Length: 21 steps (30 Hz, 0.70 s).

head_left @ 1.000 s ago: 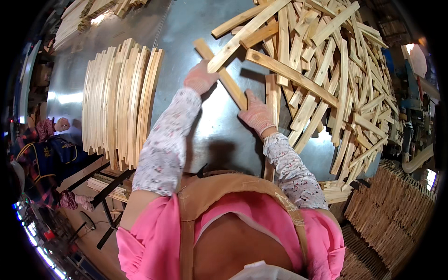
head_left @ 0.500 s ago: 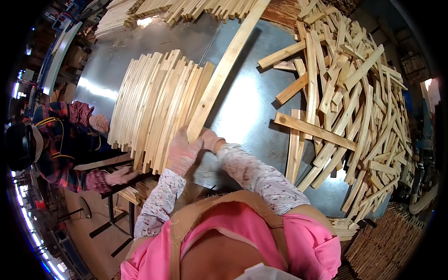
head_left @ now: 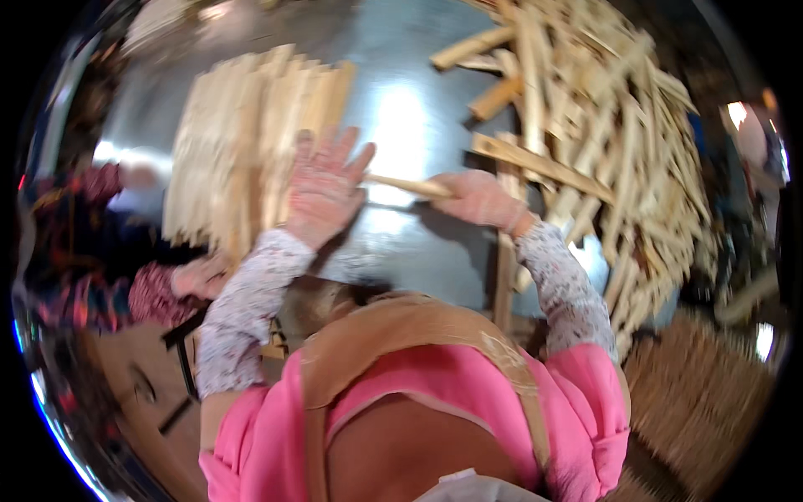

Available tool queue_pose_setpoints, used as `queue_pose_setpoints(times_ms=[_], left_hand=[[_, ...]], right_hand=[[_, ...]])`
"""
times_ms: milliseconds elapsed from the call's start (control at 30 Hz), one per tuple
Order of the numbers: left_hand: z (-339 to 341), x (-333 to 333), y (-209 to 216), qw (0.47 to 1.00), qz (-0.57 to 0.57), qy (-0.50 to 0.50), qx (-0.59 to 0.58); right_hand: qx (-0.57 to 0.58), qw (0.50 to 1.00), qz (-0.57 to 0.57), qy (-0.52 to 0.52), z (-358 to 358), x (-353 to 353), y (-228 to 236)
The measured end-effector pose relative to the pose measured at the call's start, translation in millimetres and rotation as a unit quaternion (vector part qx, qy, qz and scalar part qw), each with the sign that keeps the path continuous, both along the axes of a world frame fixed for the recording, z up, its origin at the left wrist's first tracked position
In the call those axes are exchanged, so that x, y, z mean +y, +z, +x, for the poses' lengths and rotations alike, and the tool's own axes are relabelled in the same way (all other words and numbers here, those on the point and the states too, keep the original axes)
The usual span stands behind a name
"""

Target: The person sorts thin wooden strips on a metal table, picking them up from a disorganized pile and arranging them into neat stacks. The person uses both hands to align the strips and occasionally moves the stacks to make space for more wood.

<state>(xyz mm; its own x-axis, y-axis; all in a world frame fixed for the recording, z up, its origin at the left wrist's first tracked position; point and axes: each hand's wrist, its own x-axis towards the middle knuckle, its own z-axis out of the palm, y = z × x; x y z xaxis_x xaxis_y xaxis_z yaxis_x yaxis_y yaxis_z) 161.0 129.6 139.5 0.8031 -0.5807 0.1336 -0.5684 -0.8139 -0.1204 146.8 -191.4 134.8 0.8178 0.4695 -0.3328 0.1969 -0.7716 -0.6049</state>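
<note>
My left hand (head_left: 324, 191), in a pale glove, is open with its fingers spread, over the near right end of a row of wooden strips (head_left: 251, 142) laid side by side. My right hand (head_left: 481, 199), gloved too, is closed around the end of a light wooden piece (head_left: 411, 185). That piece points left toward my left fingers; motion blurs it, and I cannot tell whether it touches them. Right of my right hand spreads a loose heap of wooden strips (head_left: 585, 125).
Both hands are above a shiny metal tabletop (head_left: 393, 243). At the left, a person in a plaid sleeve has a gloved hand (head_left: 201, 276) by the row's near end. A stack of wood (head_left: 694, 393) stands low at the right.
The long wooden strip between my hands is no longer in them. My left hand has opened and spread; my right hand has moved right and grips a wooden piece. The whole view has shifted.
</note>
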Motion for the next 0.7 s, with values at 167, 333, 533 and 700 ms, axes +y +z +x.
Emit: queue_pose_setpoints(times_ms=[167, 333, 533, 700], left_hand=[[-10.6, -53.1, 45.8, 0.945, 0.089, 0.092, 0.302], [-9.8, -56.0, 51.5, 0.951, -0.128, 0.144, 0.24], [-17.3, -89.1, 63.1, 0.837, -0.289, 0.254, 0.388], [-35.8, -64.5, -5.8, 0.74, -0.317, 0.419, 0.42]], right_hand=[[-0.207, 0.968, 0.063, -0.126, -38.3, -83.6, 9.8], [-0.186, 0.913, -0.262, -0.252, -41.7, -243.7, -21.8], [-0.14, 0.924, -0.309, -0.175, -29.1, -269.2, -56.5], [-0.117, 0.963, -0.075, -0.229, 17.2, -185.8, -27.6]])
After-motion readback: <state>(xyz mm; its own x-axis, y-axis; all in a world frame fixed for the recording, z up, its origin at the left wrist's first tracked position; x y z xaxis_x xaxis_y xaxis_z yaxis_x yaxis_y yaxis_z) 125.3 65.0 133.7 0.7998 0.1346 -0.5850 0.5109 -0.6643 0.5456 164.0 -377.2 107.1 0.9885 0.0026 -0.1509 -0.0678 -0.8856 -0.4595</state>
